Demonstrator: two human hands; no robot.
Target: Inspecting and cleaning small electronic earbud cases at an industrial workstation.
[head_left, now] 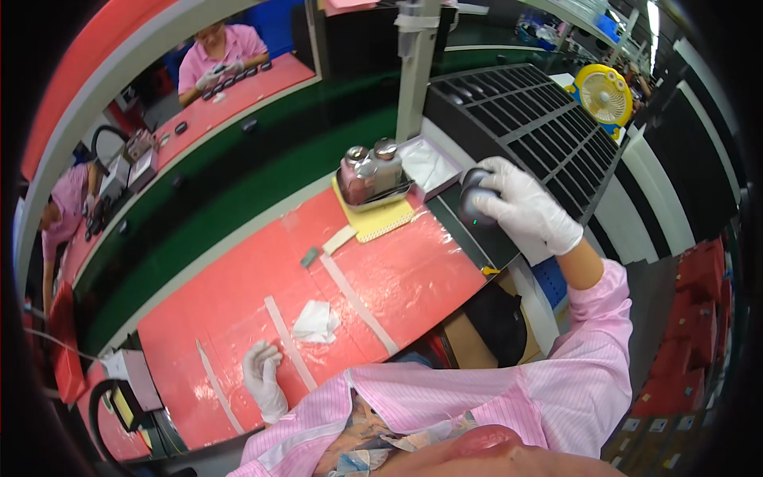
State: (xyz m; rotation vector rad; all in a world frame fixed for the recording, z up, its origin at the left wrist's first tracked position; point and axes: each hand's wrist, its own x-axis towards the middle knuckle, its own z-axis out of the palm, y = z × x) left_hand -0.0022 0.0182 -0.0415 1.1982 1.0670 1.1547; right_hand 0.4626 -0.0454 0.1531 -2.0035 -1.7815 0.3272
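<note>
My right hand (528, 208), in a white glove, is stretched out to the right. Its fingers and thumb are closed around a dark, rounded, glossy computer mouse (479, 208) with a tiny green spot on it. The mouse is held above the dark surface beside the slotted rack. My left hand (264, 378), also gloved in white, lies on the red table mat (230, 318) with loosely curled fingers apart and nothing seen in it. Close to it lies a crumpled white cloth (315, 322).
Metal-topped bottles (371, 171) stand in a tray on a yellow cloth (381, 224). Beyond the mat runs a green conveyor belt (207, 171) with dark pieces. A black slotted rack (532, 111) and a yellow fan (604, 97) are at right. Two co-workers in pink sit across the belt.
</note>
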